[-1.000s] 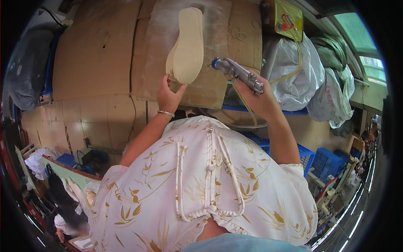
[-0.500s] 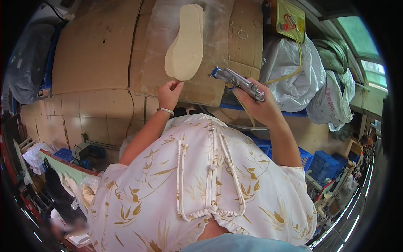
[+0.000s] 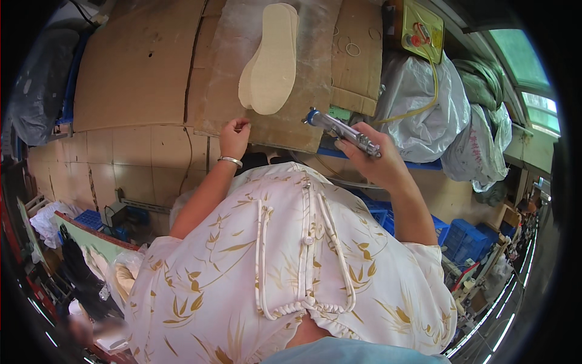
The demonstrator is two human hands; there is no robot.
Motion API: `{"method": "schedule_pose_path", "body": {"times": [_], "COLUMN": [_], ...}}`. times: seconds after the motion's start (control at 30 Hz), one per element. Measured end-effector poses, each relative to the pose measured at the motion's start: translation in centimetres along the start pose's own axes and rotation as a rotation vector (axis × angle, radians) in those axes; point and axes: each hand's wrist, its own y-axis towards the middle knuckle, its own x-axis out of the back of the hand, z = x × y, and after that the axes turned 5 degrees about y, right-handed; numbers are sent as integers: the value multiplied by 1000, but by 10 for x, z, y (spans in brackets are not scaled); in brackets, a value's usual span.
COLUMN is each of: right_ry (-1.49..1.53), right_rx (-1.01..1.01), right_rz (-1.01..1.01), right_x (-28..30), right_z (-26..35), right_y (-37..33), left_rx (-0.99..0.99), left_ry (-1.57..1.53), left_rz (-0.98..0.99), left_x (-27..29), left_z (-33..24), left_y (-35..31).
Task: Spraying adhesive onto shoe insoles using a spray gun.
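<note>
A stack of cream insoles (image 3: 271,64) lies on a worn brown board (image 3: 218,79), heel end toward me. Just below the heel, my left hand (image 3: 234,138) hovers at the board's near edge, apart from the insoles. Its fingers are curled closed, and nothing shows in them. My right hand (image 3: 373,155) is wrapped round a silver spray gun (image 3: 342,129) with a blue ring near its nozzle. The nozzle points up and left, to the right of the insoles, without touching them. The palm hides the gun's grip.
A yellow tin (image 3: 422,27) at the back right has a yellowish hose (image 3: 415,113) running from it toward my right hand. Silvery plastic bags (image 3: 424,91) bulge beside the board. Cardboard (image 3: 133,67) spreads to the left. Blue crates (image 3: 467,239) stand low on the right.
My left hand has let go of the insoles' heel end and drawn back left and down. The right hand has shifted slightly, with the spray gun still in it.
</note>
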Motion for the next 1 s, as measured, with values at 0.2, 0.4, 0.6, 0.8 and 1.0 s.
{"method": "schedule_pose_path", "body": {"times": [0.2, 0.4, 0.6, 0.8, 1.0], "right_ry": [5, 44, 133, 39, -23], "right_rx": [54, 82, 182, 151, 103], "right_rz": [-186, -182, -281, -318, -147], "right_x": [8, 6, 18, 24, 21], "right_z": [-7, -10, -4, 4, 0], "right_y": [8, 24, 64, 74, 45], "left_rx": [-34, -223, -257, -402, -357], "left_ry": [-11, 179, 289, 327, 281], "left_rz": [-21, -57, -51, -121, -73], "left_x": [1, -4, -13, -20, -18], "left_z": [-4, -36, -56, -63, -69], "left_y": [2, -13, -9, -1, -1]}}
